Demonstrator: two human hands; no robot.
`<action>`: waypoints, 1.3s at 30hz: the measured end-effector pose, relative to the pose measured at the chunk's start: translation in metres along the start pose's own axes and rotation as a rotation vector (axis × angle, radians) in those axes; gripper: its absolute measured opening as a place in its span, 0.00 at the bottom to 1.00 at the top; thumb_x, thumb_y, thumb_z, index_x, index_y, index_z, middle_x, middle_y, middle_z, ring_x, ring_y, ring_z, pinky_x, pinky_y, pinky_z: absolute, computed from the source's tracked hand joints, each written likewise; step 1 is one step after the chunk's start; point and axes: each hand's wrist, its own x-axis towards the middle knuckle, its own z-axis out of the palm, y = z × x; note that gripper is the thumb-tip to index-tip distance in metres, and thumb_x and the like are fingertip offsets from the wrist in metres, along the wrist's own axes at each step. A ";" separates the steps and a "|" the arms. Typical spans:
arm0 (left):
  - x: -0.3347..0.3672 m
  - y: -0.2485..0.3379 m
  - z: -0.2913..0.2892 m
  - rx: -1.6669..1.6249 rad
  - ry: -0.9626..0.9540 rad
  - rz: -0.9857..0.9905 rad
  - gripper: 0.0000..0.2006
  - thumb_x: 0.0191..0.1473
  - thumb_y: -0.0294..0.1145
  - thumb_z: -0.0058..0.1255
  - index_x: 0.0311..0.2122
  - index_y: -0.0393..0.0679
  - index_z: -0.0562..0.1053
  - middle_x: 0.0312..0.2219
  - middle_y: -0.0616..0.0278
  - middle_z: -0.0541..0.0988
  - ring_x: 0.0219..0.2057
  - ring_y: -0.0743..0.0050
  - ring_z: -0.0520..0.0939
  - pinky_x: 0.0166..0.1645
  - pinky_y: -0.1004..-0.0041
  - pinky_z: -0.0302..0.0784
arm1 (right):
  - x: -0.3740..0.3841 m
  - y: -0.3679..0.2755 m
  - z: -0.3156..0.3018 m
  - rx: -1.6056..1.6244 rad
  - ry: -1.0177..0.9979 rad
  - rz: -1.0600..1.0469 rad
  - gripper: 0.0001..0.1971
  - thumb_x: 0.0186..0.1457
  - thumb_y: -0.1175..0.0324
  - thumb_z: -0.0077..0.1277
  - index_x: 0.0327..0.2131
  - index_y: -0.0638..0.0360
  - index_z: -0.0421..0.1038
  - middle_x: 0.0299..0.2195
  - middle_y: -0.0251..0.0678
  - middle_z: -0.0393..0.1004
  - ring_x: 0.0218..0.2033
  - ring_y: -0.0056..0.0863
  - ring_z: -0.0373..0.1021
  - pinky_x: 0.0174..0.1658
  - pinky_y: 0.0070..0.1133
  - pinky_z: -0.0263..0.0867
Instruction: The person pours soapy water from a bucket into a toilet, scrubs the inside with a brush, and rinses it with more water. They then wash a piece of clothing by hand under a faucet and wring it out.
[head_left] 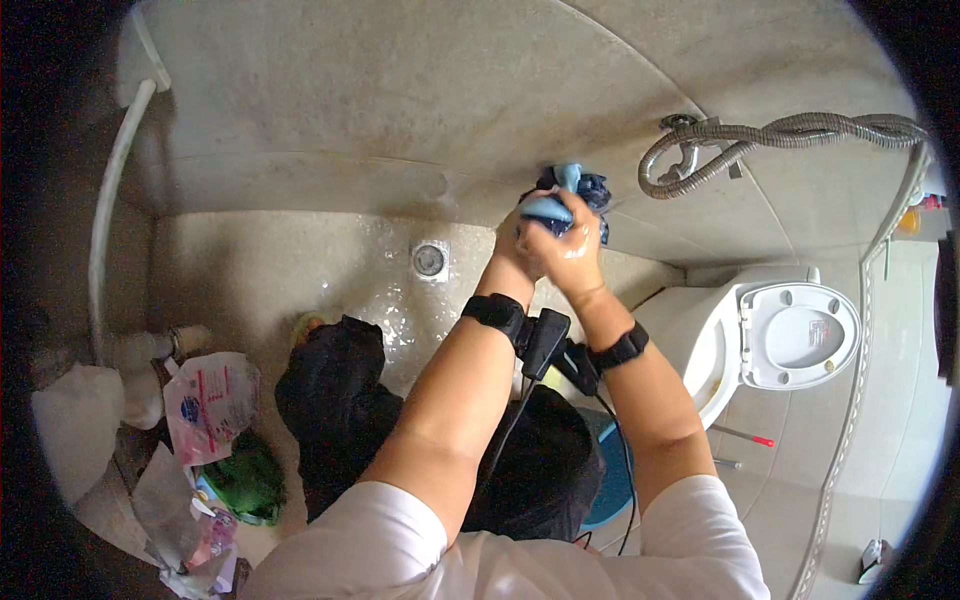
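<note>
A bunched wet cloth, light blue and dark navy, is squeezed between my two hands in front of the tiled wall. My left hand is closed round its lower left side, partly hidden behind the other hand. Wrapped over the cloth from the right is my right hand, wet and shiny, with its fingers curled in. Folds of the cloth stick out above and to the right of the fingers. Black straps with a small box and cables sit on my wrists.
A round floor drain lies in the wet floor to the left. At right stand a toilet with its lid up and a coiled metal hose on the wall. A blue basin is beside my legs; plastic bags lie at lower left.
</note>
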 end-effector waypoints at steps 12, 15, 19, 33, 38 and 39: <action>0.006 -0.031 0.019 0.515 0.353 0.079 0.15 0.42 0.29 0.49 0.39 0.43 0.67 0.33 0.60 0.73 0.32 0.67 0.75 0.36 0.67 0.73 | 0.017 0.094 -0.069 0.210 0.090 0.437 0.16 0.38 0.71 0.50 0.34 0.69 0.71 0.29 0.39 0.73 0.29 0.25 0.68 0.35 0.20 0.64; 0.014 -0.020 -0.010 0.326 0.266 0.070 0.11 0.44 0.33 0.49 0.35 0.45 0.68 0.29 0.62 0.73 0.31 0.67 0.76 0.35 0.67 0.73 | 0.000 0.017 -0.064 0.147 -0.321 0.252 0.21 0.37 0.74 0.51 0.40 0.66 0.68 0.35 0.38 0.72 0.34 0.24 0.67 0.39 0.20 0.63; -0.003 -0.016 0.010 0.075 0.049 -0.225 0.11 0.46 0.43 0.50 0.26 0.47 0.69 0.22 0.64 0.72 0.24 0.72 0.74 0.32 0.71 0.71 | -0.015 -0.007 -0.046 0.081 -0.395 -0.027 0.18 0.33 0.73 0.52 0.34 0.64 0.70 0.30 0.37 0.72 0.30 0.21 0.67 0.36 0.19 0.63; 0.006 -0.025 0.007 0.717 0.350 0.065 0.09 0.47 0.31 0.50 0.35 0.43 0.69 0.26 0.63 0.75 0.26 0.72 0.76 0.28 0.71 0.72 | 0.026 0.059 -0.052 -0.068 0.229 0.484 0.16 0.37 0.62 0.53 0.20 0.70 0.68 0.17 0.39 0.71 0.19 0.23 0.65 0.25 0.23 0.62; 0.004 -0.011 0.010 1.062 0.224 0.009 0.26 0.41 0.29 0.54 0.47 0.34 0.63 0.36 0.53 0.74 0.37 0.64 0.76 0.40 0.71 0.71 | 0.025 0.046 -0.098 -0.098 -0.004 0.342 0.13 0.42 0.66 0.56 0.29 0.66 0.69 0.23 0.33 0.72 0.23 0.19 0.66 0.28 0.18 0.63; 0.002 -0.009 0.015 1.284 0.328 0.029 0.31 0.39 0.30 0.54 0.51 0.34 0.60 0.39 0.50 0.72 0.41 0.63 0.74 0.44 0.71 0.69 | 0.023 0.039 -0.100 -0.111 -0.035 0.361 0.13 0.42 0.66 0.56 0.29 0.65 0.69 0.22 0.32 0.71 0.23 0.19 0.65 0.28 0.18 0.63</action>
